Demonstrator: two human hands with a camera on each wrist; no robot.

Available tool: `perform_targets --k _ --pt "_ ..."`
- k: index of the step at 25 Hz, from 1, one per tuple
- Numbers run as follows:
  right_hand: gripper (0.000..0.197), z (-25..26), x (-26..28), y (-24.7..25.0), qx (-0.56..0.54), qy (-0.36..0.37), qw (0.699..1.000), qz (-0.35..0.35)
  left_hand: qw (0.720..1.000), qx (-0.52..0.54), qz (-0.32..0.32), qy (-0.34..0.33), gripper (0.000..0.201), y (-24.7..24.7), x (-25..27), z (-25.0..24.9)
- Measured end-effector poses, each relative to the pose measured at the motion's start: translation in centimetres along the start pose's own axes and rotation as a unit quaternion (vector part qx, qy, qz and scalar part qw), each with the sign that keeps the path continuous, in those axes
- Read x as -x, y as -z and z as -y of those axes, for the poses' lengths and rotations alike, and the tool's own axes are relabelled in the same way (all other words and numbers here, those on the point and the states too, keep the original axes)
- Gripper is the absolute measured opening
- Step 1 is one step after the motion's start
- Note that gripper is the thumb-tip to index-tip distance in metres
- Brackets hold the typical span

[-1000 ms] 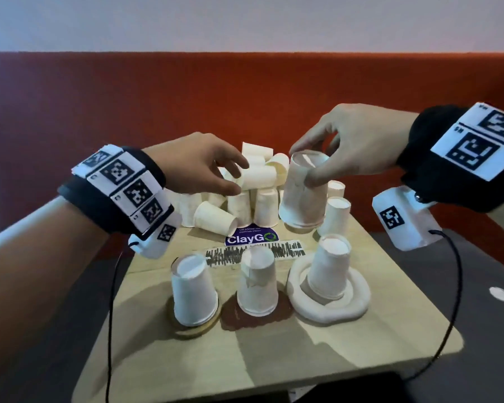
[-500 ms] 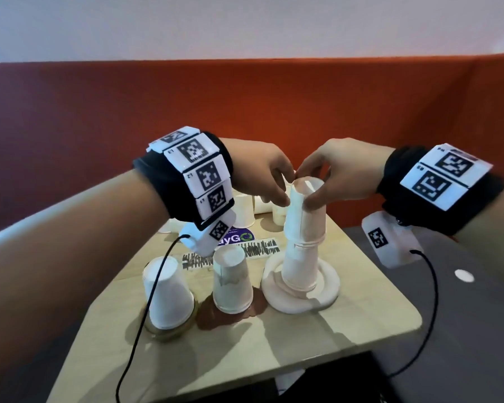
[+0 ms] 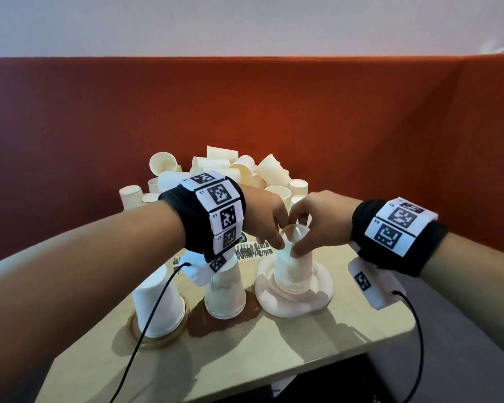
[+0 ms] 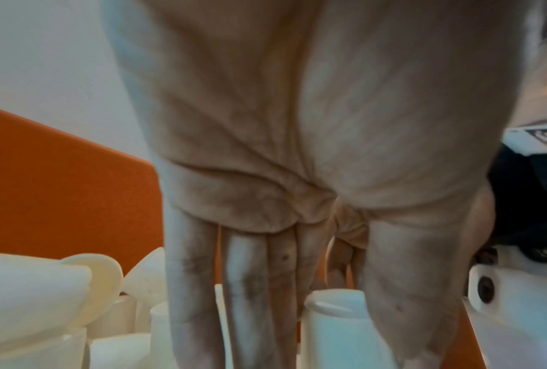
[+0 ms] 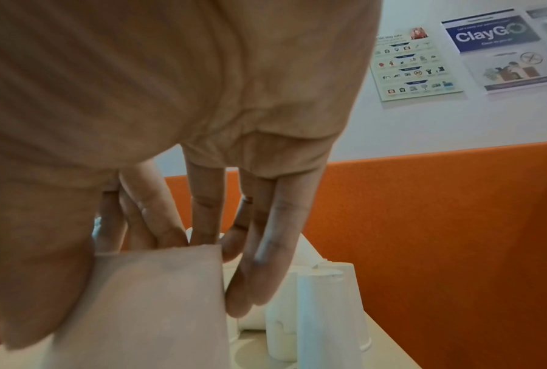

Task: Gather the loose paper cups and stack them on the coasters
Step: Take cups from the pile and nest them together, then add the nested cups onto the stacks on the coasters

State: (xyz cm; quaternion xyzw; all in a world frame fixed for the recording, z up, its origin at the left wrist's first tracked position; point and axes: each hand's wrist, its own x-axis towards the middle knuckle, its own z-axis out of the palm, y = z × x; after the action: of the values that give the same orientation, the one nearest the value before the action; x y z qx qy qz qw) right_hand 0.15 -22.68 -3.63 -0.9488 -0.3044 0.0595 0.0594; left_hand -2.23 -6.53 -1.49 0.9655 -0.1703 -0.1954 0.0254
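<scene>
Upside-down paper cups form a stack (image 3: 294, 266) on the white coaster (image 3: 320, 292). My left hand (image 3: 274, 237) and right hand (image 3: 301, 242) meet over it and both pinch its top cup (image 3: 291, 248) near the base. In the right wrist view the top cup (image 5: 158, 299) sits between thumb and fingers. In the left wrist view the top cup (image 4: 338, 332) stands between my left fingers and thumb. A single inverted cup (image 3: 224, 289) stands on the dark brown coaster (image 3: 252, 311). Another inverted cup (image 3: 157, 306) stands on the tan coaster (image 3: 160, 340). Loose cups (image 3: 236, 170) are piled at the table's far side.
The small wooden table (image 3: 303, 344) has its front and right edges close to the coasters. An orange-red padded backrest (image 3: 361, 126) rises right behind the pile. Black cables (image 3: 146, 324) hang from both wrist cameras across the table. Printed stickers (image 3: 255, 250) lie mid-table.
My right hand carried a cup down over the stack on the white coaster. My left hand left the pile and joined it. Both hands have sunk and the cup sits lower on the stack.
</scene>
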Motion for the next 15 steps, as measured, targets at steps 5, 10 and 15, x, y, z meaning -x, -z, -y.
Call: perform_targets --k 5,10,15 --pt "0.060 -0.4 0.0 0.3 -0.015 0.001 1.000 0.028 0.999 0.007 0.016 0.027 0.044 0.3 -1.3 0.2" --pt "0.025 -2.3 -1.6 4.7 -0.100 -0.009 0.992 -0.072 0.995 0.033 -0.058 0.068 0.042 3.4 -0.7 1.6" --pt "0.037 -4.5 -7.4 2.8 0.031 -0.103 0.993 -0.048 0.990 0.020 -0.071 0.123 0.038 3.8 -0.5 2.1"
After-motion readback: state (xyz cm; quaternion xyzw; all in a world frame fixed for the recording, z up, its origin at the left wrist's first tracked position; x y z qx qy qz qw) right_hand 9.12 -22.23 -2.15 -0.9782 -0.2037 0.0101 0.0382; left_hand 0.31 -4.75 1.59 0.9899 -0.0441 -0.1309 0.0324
